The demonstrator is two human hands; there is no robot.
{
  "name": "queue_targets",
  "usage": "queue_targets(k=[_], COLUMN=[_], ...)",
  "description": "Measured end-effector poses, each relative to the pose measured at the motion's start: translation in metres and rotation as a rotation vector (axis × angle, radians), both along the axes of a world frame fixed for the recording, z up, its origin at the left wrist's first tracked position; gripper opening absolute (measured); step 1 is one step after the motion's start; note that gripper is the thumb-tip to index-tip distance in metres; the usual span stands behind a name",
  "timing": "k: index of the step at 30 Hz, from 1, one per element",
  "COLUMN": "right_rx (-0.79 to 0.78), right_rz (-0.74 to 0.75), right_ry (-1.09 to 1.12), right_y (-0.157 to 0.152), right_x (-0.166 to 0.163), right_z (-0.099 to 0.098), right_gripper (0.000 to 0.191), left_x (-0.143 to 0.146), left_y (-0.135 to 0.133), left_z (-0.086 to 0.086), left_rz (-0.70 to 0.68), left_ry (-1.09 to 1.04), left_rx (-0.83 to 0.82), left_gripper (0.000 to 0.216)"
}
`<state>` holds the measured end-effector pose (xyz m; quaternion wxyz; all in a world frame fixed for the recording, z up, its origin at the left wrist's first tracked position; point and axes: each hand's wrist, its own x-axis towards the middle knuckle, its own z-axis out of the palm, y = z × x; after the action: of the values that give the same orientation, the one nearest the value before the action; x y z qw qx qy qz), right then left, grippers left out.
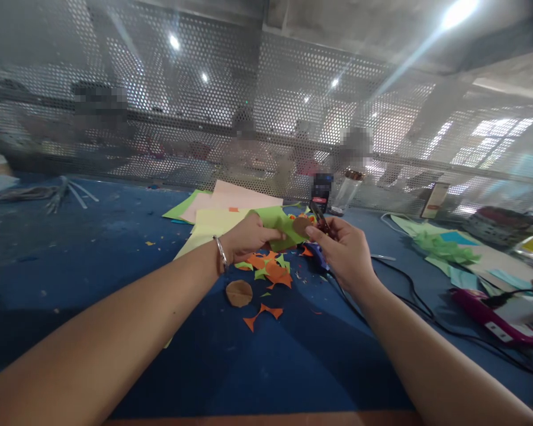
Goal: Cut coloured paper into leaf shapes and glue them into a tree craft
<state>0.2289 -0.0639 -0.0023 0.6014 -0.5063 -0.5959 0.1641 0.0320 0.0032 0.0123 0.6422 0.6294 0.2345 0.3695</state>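
Note:
My left hand (pixel 251 236) is closed on a sheet of green paper (pixel 273 220), holding it above the blue table. At the paper's right edge, my right hand (pixel 344 245) pinches a brown disc (pixel 301 226) between thumb and fingers. A dark, slim tool (pixel 320 219) also sits in that hand; its kind is not clear. Below the hands lie orange paper scraps (pixel 279 274) mixed with green ones. A second brown disc (pixel 238 293) rests nearer to me, beside a curved orange offcut (pixel 263 316).
Pale paper sheets (pixel 217 222) lie behind my left hand. A phone (pixel 321 190) and a clear bottle (pixel 349 190) stand by the perforated metal screen (pixel 182 136). On the right are black cables (pixel 411 278), a magenta power strip (pixel 493 319) and green cut paper (pixel 444 245).

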Motion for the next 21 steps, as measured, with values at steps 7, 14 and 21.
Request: queue_targets(k=[7, 14, 21], right_rx=[0.118, 0.088, 0.019], right_rz=[-0.158, -0.096, 0.050], right_ry=[-0.306, -0.434, -0.332], right_y=[-0.011, -0.014, -0.008], right_x=[-0.005, -0.012, -0.008], right_z=[0.005, 0.004, 0.001], right_gripper=[0.015, 0.008, 0.009], left_x=[0.008, 0.021, 0.025], left_y=[-0.007, -0.026, -0.023], left_z=[0.001, 0.002, -0.009], left_rz=[0.024, 0.010, 0.097], left_ry=[-0.038, -0.124, -0.134], left_rx=[-0.110, -0.143, -0.054], left_gripper=[0.019, 0.011, 0.016])
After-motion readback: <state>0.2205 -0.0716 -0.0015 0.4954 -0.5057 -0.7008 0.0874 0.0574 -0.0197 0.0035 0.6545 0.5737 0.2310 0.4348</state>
